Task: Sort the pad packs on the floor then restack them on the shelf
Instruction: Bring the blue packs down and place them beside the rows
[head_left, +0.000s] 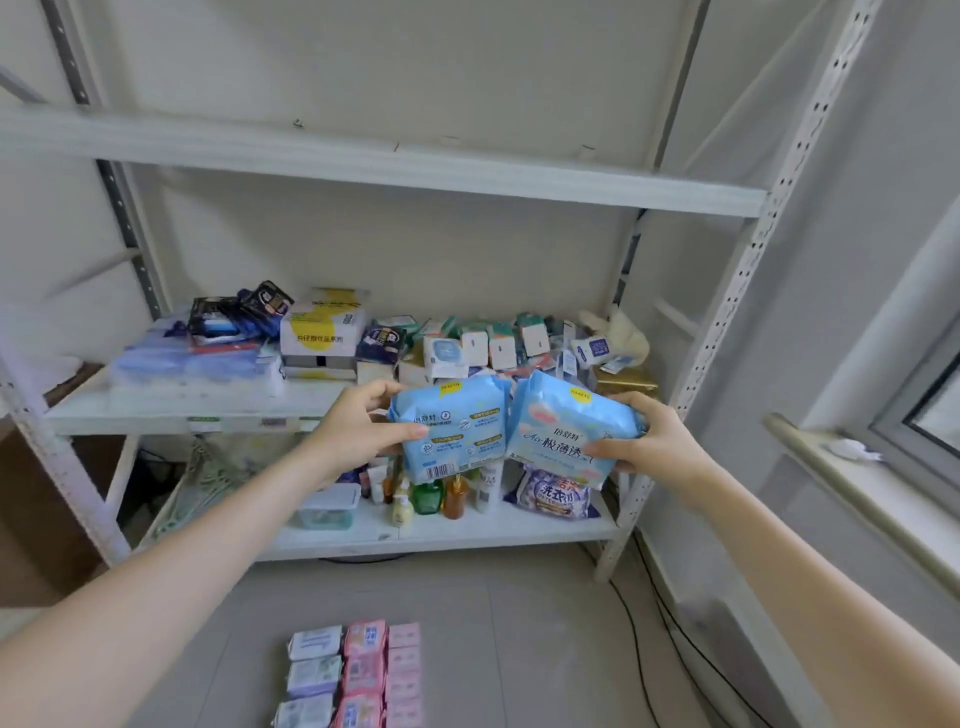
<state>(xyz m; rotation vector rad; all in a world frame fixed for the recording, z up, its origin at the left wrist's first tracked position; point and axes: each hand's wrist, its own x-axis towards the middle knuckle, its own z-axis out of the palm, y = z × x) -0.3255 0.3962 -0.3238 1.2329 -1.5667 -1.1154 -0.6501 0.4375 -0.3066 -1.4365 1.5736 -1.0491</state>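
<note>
My left hand (363, 423) grips a light blue pad pack (457, 431) by its left edge, barcode side facing me. My right hand (647, 439) grips a second light blue pad pack (561, 423) by its right end, tilted toward the first. Both packs hang side by side in front of the white shelf's middle board (156, 410). On the floor below lie rows of sorted pad packs: pale grey-white ones (311, 670), pink ones (363, 670) and paler pink ones (404, 675).
The middle board holds dark blue packs (244, 312), a white and yellow box (322, 327), small teal and white boxes (498, 340) and a gold box (626, 382). The bottom board carries bottles (441, 496), a plastic tub (324, 506) and a purple bag (556, 496). A black cable (639, 649) crosses the floor on the right.
</note>
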